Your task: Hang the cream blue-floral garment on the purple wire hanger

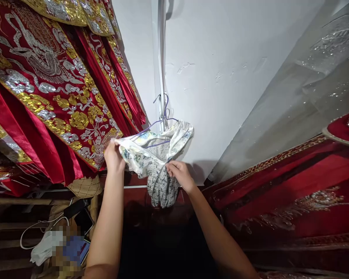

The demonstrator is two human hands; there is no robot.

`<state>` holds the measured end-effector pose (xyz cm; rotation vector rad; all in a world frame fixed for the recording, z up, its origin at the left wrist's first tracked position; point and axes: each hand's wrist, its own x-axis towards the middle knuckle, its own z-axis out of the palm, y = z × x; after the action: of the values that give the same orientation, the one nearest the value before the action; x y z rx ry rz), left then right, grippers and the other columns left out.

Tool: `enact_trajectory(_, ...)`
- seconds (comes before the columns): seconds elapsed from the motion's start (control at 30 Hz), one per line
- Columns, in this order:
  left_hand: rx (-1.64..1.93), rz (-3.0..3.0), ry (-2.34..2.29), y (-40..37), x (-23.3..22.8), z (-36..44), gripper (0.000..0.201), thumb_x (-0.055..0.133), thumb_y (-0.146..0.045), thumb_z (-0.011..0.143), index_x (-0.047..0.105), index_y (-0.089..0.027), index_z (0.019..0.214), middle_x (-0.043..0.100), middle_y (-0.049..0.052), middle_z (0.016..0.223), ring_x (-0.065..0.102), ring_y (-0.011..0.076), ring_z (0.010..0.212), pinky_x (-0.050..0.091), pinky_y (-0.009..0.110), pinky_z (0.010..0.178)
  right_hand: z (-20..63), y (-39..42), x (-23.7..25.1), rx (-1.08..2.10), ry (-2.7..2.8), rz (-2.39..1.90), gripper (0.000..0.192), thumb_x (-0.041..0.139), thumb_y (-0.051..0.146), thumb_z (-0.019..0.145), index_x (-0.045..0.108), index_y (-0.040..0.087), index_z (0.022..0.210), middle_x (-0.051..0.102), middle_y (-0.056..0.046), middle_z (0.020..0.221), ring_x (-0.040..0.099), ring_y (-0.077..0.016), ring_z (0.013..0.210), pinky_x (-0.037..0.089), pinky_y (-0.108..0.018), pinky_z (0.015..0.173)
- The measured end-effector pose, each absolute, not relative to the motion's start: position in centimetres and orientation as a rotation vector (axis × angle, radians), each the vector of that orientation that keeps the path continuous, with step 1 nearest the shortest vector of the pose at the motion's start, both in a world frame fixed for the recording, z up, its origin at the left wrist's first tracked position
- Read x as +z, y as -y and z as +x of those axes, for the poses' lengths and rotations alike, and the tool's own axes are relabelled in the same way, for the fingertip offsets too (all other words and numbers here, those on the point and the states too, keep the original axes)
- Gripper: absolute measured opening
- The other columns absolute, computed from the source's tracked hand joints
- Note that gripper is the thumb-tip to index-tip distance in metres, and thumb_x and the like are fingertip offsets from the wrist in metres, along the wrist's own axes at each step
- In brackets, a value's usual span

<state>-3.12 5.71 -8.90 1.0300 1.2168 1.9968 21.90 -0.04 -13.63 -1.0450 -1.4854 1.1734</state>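
A white garment with a blue and green floral print (158, 161) hangs bunched on a thin purple wire hanger (159, 124), whose hook sits by a white pipe on the wall. My left hand (114, 155) pinches the garment's left edge and holds it out sideways. Lower down, my right hand (178, 173) grips a fold of the same cloth near the middle. The rest of the fabric droops below between my two arms.
Red robes with heavy gold and silver embroidery (52, 89) hang at the left. More red embroidered cloth (293, 197) and a grey sequined fabric (317, 77) fill the right. A phone (83, 221), white cable and white cloth (45, 246) lie at lower left.
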Motion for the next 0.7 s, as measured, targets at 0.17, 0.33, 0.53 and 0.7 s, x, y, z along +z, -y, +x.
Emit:
enact_trajectory(0.17,1.781,0.895,-1.256,-3.1,-17.8,-1.0,0.033,0.051,-0.047,0.092,0.058,-0.018,0.079,0.064,0.004,0.070,0.061,0.0157,0.067,0.051,0.031,0.067,21.2,1.9,-15.6,1.349,1.332,-1.050,0.028,0.054,0.036,0.084,0.055,0.022,0.060,0.049,0.002,0.048,0.041,-0.0132,0.046,0.031,-0.027,0.049)
enact_trajectory(0.33,1.534,1.004,-1.202,-1.0,-19.7,1.5,0.025,0.075,-0.037,0.073,0.068,-0.013,0.077,0.067,0.003,0.070,0.060,0.0157,0.066,0.048,0.028,0.065,23.6,2.8,-17.4,1.483,1.577,-1.109,0.031,0.055,0.034,0.085,0.058,0.020,0.058,0.050,0.001,0.047,0.045,-0.0136,0.047,0.035,-0.028,0.051)
enact_trajectory(0.53,1.364,1.292,-0.955,-0.1,-14.3,4.3,0.028,0.063,-0.044,0.089,0.067,-0.016,0.087,0.066,0.004,0.083,0.060,0.0167,0.078,0.050,0.028,0.075,24.3,2.8,-15.5,1.111,1.695,-1.152,0.031,0.072,0.041,0.080,0.068,0.021,0.104,0.070,-0.007,0.100,0.064,-0.0239,0.091,0.050,-0.035,0.081)
enact_trajectory(0.7,1.293,1.681,-0.896,2.2,-10.9,6.7,0.023,0.056,-0.039,0.096,0.066,-0.020,0.099,0.066,0.007,0.101,0.062,0.0223,0.100,0.048,0.034,0.094,21.7,2.7,-13.9,1.354,1.755,-0.807,0.035,0.071,0.024,0.079,0.066,0.020,0.113,0.069,-0.008,0.109,0.064,-0.0267,0.101,0.051,-0.040,0.094)
